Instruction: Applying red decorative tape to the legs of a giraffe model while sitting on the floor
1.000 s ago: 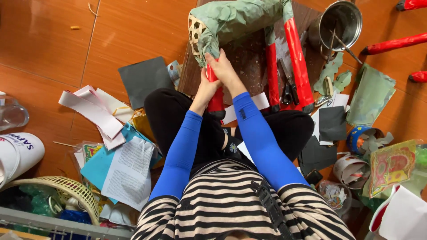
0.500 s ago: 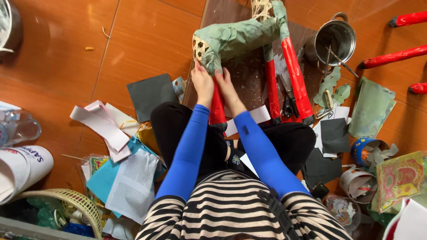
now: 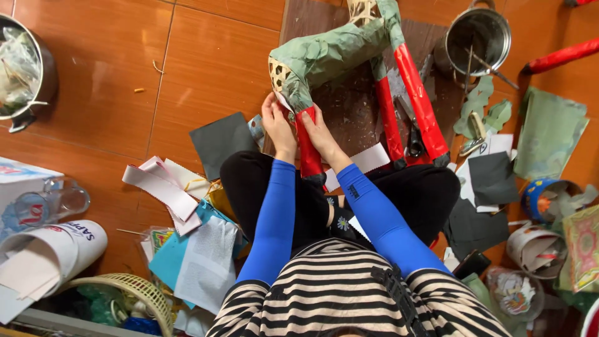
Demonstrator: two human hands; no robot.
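A woven bamboo frame figure [image 3: 331, 53] covered in green paper, with red-wrapped legs, stands on a dark wooden board [image 3: 349, 118] in front of my knees. My left hand [image 3: 278, 125] and my right hand [image 3: 319, 130] press on either side of the nearest red leg [image 3: 307, 145], just below the green paper's edge. Both arms wear blue sleeves. Two other red legs [image 3: 417, 100] stand to the right, with scissors [image 3: 412, 128] lying between them.
A steel pot [image 3: 479, 37] with sticks sits at the upper right, another pot [image 3: 25, 68] at the upper left. Grey, white and teal paper sheets [image 3: 187, 249] lie at my left, a woven basket [image 3: 125, 299] below. Tape rolls and paper scraps [image 3: 536, 237] crowd the right.
The view has tilted so the figure sits lower in the frame. Both hands stay on the near red leg, sliding slightly down along it.
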